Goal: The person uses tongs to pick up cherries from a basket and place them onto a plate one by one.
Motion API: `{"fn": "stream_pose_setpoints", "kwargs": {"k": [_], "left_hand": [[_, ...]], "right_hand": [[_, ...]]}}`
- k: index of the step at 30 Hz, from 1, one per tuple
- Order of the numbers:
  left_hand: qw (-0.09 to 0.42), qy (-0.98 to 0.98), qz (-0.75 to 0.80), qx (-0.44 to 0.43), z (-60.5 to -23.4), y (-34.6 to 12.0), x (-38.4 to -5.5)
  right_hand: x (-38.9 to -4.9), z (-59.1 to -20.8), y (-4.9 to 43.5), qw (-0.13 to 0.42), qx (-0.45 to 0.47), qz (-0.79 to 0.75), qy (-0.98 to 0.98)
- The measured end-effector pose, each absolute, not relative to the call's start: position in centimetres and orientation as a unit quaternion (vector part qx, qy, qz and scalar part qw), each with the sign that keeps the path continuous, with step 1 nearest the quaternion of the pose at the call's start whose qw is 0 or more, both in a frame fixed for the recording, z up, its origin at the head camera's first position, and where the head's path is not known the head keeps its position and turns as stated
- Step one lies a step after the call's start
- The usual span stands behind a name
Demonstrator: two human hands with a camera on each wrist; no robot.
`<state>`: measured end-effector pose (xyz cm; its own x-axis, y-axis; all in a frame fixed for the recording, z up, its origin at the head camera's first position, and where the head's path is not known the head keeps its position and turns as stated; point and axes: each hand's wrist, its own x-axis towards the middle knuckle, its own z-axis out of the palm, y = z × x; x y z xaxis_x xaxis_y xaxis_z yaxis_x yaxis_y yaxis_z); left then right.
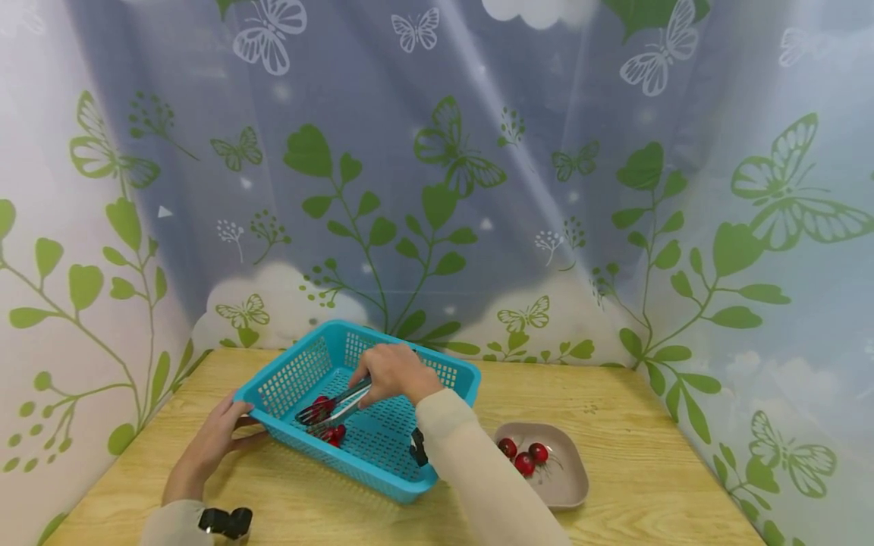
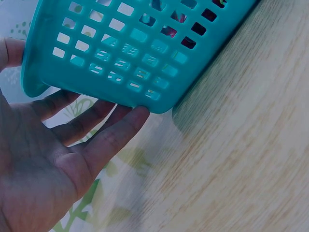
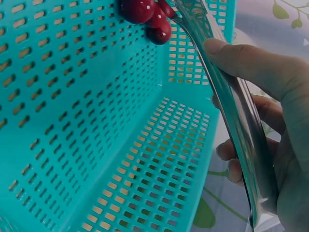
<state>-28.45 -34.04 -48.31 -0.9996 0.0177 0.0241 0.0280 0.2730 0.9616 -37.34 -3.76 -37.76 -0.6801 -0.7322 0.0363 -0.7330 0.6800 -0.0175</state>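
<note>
A blue plastic basket (image 1: 328, 455) with slotted walls stands on the table. My left hand (image 1: 213, 440) holds its left corner, the thumb over the rim and the fingers against the outside in the left wrist view. Inside the basket, my right hand (image 1: 394, 370) grips metal tongs (image 3: 236, 113), thumb on one arm and fingers round the other. The tongs' slotted tips are spread around red cherries (image 1: 336, 435) near the basket's left end. More of these cherries (image 3: 137, 10) show at the top of the right wrist view, lying on the basket floor beside the tongs.
Right of the basket, a beige dish (image 1: 572, 478) holds several red cherries (image 1: 524, 463) with stems; my right sleeve covers its left edge. The wooden table (image 1: 642, 447) ends at a curtain (image 1: 526, 265) printed with leaves and butterflies, which also hangs along both sides.
</note>
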Motion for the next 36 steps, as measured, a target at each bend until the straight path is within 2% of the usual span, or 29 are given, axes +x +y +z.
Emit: {"fn": "stream_pose_setpoints", "kwargs": {"k": [16,36], "left_hand": [[0.004,-0.806,-0.592,-0.014,-47.9,-33.6,-28.5],[-0.011,-0.800,-0.599,-0.018,-48.0,-34.0,-28.5]], "right_hand": [[-37.8,-39.3,-3.3,0.003,0.386,0.022,-0.922],[-37.1,-38.3,-2.9,0.021,0.388,0.043,-0.920]]}}
